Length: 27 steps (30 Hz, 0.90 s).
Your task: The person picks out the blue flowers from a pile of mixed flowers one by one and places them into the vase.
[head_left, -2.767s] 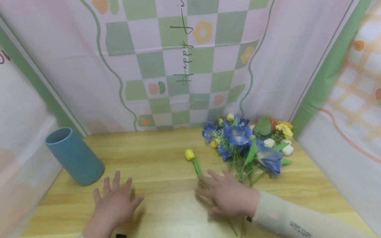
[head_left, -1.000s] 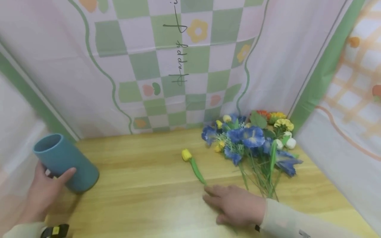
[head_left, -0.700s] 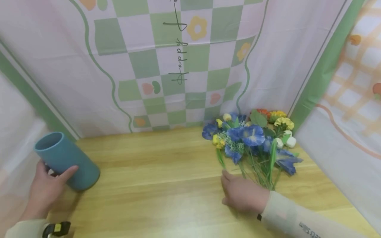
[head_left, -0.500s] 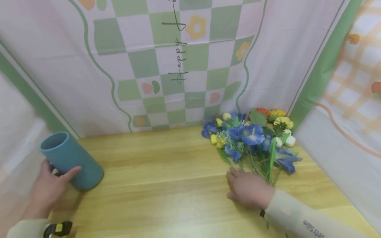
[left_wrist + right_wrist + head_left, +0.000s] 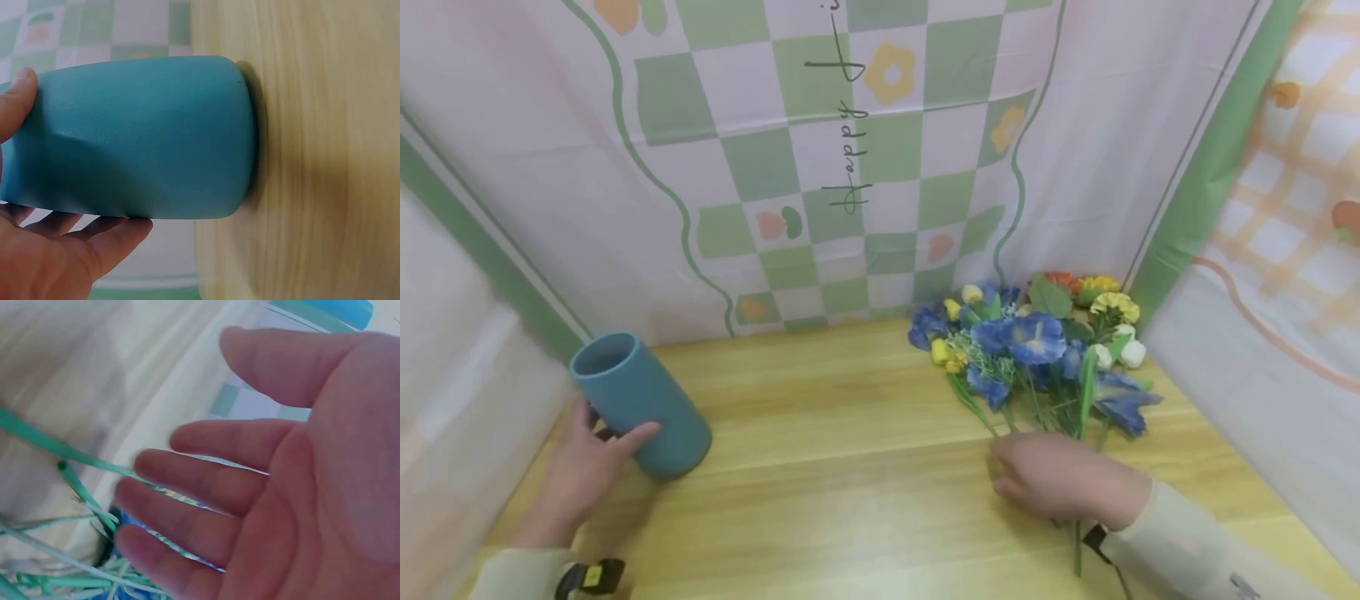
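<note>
A teal cylindrical vase (image 5: 647, 408) stands upright on the left part of the wooden table. My left hand (image 5: 583, 467) grips its side, thumb in front and fingers round the back. In the left wrist view, the vase's (image 5: 137, 137) base is right at the tabletop. My right hand (image 5: 1067, 475) is over the stems of a pile of artificial flowers (image 5: 1030, 342). The right wrist view shows that hand's (image 5: 294, 500) palm with fingers apart and nothing held, green stems (image 5: 69, 450) beside the fingertips. A yellow tulip (image 5: 940, 352) lies at the pile's left edge.
The pile also has white tulips (image 5: 1131, 354), a pale yellow flower (image 5: 1115, 307) and orange-red blooms (image 5: 1062, 282). A printed checkered cloth (image 5: 827, 167) hangs behind the table (image 5: 820, 508), with more cloth at both sides.
My left hand has taken hold of the vase and shifted it to the right. My right hand carried the yellow tulip rightward to the pile, and its fingers have let go.
</note>
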Tool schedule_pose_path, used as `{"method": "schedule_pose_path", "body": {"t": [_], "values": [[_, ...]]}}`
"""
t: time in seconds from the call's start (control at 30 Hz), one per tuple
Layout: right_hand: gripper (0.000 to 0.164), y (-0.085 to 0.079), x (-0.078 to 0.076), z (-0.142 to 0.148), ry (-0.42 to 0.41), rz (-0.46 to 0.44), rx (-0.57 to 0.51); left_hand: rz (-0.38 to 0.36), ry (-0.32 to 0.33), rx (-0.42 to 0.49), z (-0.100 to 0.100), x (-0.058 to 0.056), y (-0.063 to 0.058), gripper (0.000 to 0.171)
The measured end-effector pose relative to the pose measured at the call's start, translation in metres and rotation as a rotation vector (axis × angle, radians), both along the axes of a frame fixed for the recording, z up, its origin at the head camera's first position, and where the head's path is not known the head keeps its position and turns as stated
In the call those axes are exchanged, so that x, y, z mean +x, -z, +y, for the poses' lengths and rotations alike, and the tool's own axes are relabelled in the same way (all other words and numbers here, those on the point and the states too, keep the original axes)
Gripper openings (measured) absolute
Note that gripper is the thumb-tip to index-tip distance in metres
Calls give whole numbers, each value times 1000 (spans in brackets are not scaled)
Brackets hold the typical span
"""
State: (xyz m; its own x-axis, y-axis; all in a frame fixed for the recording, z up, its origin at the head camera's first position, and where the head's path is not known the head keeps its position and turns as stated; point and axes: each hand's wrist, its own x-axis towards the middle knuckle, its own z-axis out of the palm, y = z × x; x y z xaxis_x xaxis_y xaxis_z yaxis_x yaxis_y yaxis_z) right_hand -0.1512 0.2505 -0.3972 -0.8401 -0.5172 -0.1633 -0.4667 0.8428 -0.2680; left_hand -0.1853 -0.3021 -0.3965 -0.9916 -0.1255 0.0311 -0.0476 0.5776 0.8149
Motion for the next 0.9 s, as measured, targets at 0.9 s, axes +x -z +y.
{"method": "schedule_pose_path", "body": {"t": [0.9], "values": [[13,24,-12,-9,128,147,2,26,191,137,128,23,5,109]]}}
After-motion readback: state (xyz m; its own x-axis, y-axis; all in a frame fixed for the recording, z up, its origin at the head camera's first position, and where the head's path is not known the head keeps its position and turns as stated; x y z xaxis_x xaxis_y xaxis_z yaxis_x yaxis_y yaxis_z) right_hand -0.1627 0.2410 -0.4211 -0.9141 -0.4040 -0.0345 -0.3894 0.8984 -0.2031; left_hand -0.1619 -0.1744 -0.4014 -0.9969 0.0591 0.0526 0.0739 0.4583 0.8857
